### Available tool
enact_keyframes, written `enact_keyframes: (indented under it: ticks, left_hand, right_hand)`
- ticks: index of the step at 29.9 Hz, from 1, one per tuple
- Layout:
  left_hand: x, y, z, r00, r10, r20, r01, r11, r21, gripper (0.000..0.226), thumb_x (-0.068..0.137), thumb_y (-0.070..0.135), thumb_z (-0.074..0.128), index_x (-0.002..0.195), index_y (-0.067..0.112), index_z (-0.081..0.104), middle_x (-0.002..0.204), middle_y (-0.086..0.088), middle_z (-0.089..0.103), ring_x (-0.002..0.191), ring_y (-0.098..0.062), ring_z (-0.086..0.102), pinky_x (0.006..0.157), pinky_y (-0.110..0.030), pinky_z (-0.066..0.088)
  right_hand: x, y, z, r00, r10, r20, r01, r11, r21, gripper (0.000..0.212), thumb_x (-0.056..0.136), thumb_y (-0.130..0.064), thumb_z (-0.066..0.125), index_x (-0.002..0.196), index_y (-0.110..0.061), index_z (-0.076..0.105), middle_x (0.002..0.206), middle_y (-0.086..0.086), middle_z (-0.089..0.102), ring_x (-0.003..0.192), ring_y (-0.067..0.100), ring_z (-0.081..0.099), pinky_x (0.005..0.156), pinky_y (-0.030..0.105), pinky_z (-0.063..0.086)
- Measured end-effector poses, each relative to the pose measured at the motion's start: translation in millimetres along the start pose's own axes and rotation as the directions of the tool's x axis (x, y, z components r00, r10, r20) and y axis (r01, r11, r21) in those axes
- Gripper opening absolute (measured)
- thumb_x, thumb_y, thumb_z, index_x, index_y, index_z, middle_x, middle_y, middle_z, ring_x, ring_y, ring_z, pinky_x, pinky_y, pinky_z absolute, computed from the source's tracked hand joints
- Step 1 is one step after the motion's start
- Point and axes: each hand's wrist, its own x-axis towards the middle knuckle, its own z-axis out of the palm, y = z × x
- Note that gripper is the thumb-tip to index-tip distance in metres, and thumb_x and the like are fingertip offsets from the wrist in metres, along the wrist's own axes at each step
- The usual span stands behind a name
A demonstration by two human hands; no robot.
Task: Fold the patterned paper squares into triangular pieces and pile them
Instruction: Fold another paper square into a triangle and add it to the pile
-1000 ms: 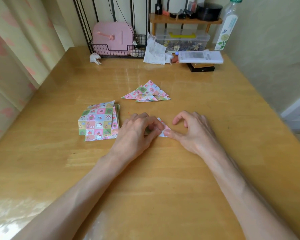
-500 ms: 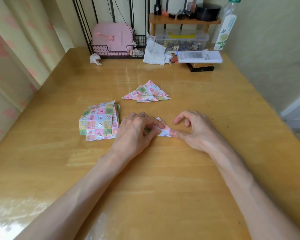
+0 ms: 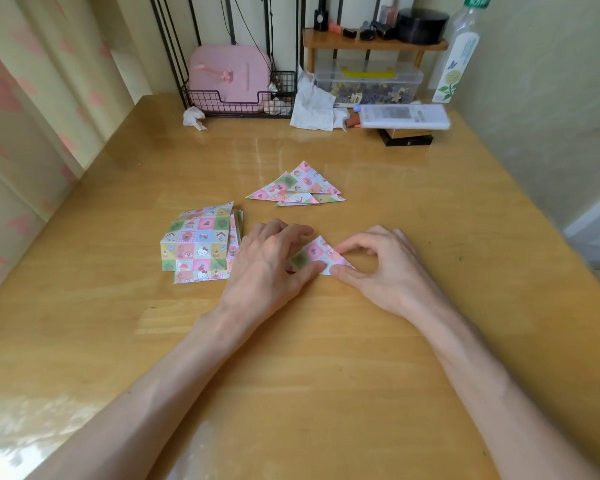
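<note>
Pressing the triangle [image 3: 313,255] flat, the left hand [image 3: 269,263] lies spread over its 9 o'clock half, while the right hand [image 3: 385,268] pinches its 3 o'clock corner. The long edge runs 9 to 3. The pile [image 3: 298,188] lies at 12, slightly nearer the left hand.

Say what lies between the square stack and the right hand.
The left hand and the triangle it presses, partly covered by it, shown in the head view.
</note>
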Motion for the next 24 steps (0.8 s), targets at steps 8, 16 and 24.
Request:
enact_keyframes:
  ticks: [8,16,24]
  left_hand:
    - [0.8,3.0,-3.4,0.999,-0.011,0.037,0.013,0.999,-0.044,0.054,0.087,0.043,0.071,0.136,0.021,0.063,0.117,0.005,0.065,0.11,-0.022,0.055,0.095,-0.041,0.047]
    - [3.9,14.5,-18.9,0.987,-0.14,0.083,0.158,0.945,-0.285,0.059,0.087,0.059,0.069,0.138,0.028,0.062,0.117,0.021,0.064,0.101,-0.002,0.061,0.085,-0.014,0.047]
    - [7.7,17.3,-28.0,0.978,-0.175,0.115,0.208,0.755,-0.622,0.007,0.095,0.026,0.073,0.096,0.02,0.076,0.087,0.01,0.076,0.081,-0.004,0.069,0.079,-0.025,0.055]
  right_hand:
    - [1.9,-4.6,-3.3,0.997,0.061,0.043,-0.074,0.886,0.458,0.017,0.083,-0.01,0.082,0.09,-0.025,0.078,0.081,-0.006,0.076,0.072,0.004,0.066,0.066,0.011,0.046]
    - [-2.3,-12.6,-9.4,1.0,-0.007,-0.013,0.013,0.855,0.518,0.011,0.087,-0.014,0.08,0.092,-0.023,0.078,0.087,-0.006,0.076,0.082,0.004,0.068,0.075,0.026,0.051]
    - [-2.1,-17.2,-2.9,0.991,0.137,0.0,-0.111,0.802,0.587,0.023,0.084,-0.033,0.083,0.1,-0.018,0.076,0.084,0.003,0.074,0.067,0.012,0.071,0.058,0.017,0.047]
